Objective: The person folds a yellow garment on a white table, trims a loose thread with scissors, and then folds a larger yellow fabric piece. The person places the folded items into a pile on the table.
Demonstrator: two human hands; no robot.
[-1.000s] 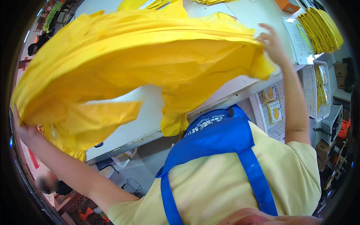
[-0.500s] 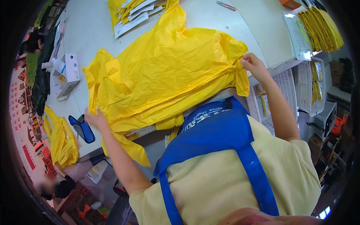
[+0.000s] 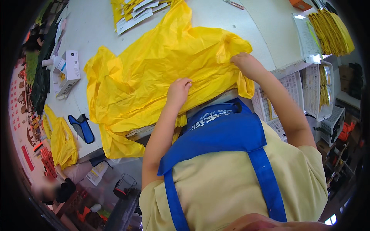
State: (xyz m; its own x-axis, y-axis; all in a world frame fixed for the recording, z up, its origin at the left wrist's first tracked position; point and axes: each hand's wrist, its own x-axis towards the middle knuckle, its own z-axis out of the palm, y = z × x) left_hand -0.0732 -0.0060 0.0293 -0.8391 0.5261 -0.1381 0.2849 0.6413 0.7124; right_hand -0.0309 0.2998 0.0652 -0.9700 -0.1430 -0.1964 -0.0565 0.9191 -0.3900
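Observation:
Spread over the near part of the table lies a thin, crumpled yellow garment (image 3: 154, 65) that looks like a rain jacket. Some of its fabric hangs over the front edge. My left hand (image 3: 178, 94) is at the garment's lower middle, thumb and fingers pinching the cloth. Toward the garment's right end, my right hand (image 3: 247, 65) has its fingers closed on the fabric near a gathered corner. Its fingertips are partly hidden in the folds.
Yellow packets with white cards (image 3: 135, 17) lie at the back, small scissors (image 3: 233, 4) beside them. Left stand a white box (image 3: 69, 73) and a blue-black pouch (image 3: 81, 129). A folded yellow stack (image 3: 330, 30) is at far right, above white baskets (image 3: 308, 92). Another person handles yellow fabric (image 3: 63, 144) at left.
My left hand has moved from the garment's left end to its lower middle and now pinches it. My right hand has shifted slightly left. The lower left flap hangs differently.

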